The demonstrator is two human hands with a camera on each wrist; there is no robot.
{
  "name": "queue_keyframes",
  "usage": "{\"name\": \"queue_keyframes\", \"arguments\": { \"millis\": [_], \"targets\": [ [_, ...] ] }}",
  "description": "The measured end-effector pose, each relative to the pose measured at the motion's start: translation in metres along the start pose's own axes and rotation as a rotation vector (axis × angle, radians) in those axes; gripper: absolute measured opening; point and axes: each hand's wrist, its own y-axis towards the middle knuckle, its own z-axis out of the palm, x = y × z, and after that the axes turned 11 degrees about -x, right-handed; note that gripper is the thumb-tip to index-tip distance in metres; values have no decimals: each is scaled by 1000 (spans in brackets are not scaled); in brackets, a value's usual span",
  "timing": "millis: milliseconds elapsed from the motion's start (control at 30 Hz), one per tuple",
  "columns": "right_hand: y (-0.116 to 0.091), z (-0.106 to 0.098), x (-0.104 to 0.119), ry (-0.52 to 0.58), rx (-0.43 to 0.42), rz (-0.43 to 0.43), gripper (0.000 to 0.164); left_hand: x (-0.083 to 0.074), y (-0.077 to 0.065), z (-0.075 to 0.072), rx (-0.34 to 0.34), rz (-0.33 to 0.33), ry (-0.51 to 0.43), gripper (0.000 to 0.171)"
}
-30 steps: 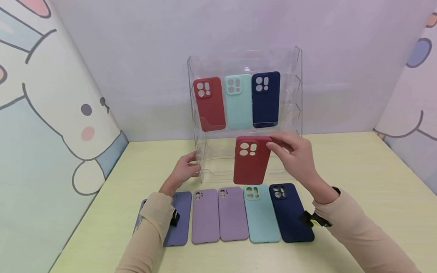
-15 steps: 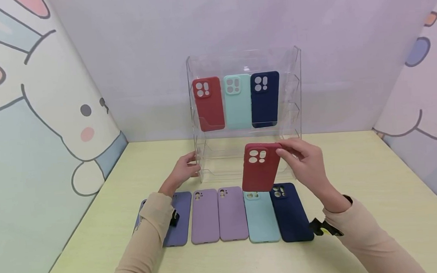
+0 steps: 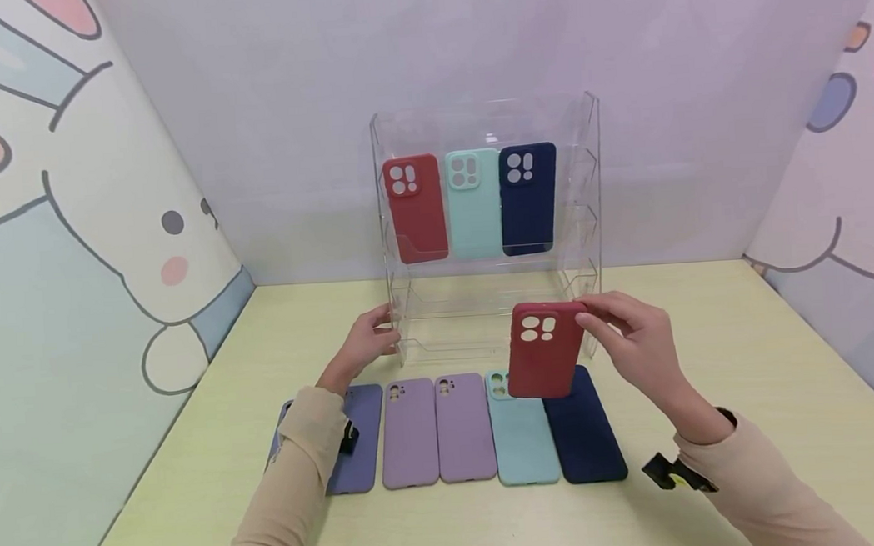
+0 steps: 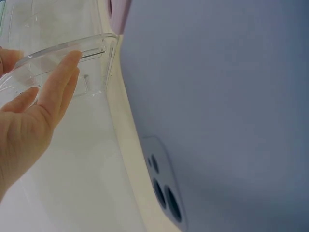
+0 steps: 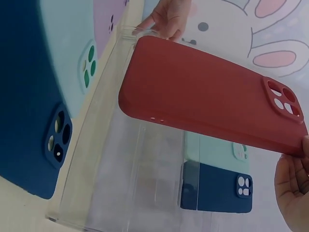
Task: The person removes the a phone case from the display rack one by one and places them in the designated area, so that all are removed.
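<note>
Hiding navy case (image 3: 586, 439) top, red case (image 3: 545, 350)

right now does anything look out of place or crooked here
Nothing is damaged or spilled. Only the red case is out of line: the right hand pinches its top, holding it tilted in mid-air over the teal case and navy case.

Left hand (image 3: 366, 342) open — fingers straight, right hand (image 3: 632, 334) raised — fingertips pinching

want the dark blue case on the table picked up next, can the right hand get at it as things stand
Probably not yet. The right hand pinches the red case, which hangs over the top end of the dark blue case. The near end lies bare, but that grip is taken.
</note>
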Motion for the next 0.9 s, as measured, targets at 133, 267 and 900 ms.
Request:
{"name": "queue_keyframes", "arguments": {
  "millis": [133,267,900],
  "targets": [
    [-4,-11,-1,-51,19,-16,27,-2,-2,0,0,-12,-5,63],
    [-7,-23,-4,-121,40,-51,27,-2,-1,0,16,-39,-20,64],
    [-11,-70,-7,-243,130,-86,30,-2,0,1,-2,-55,-13,63]
  ]
}}
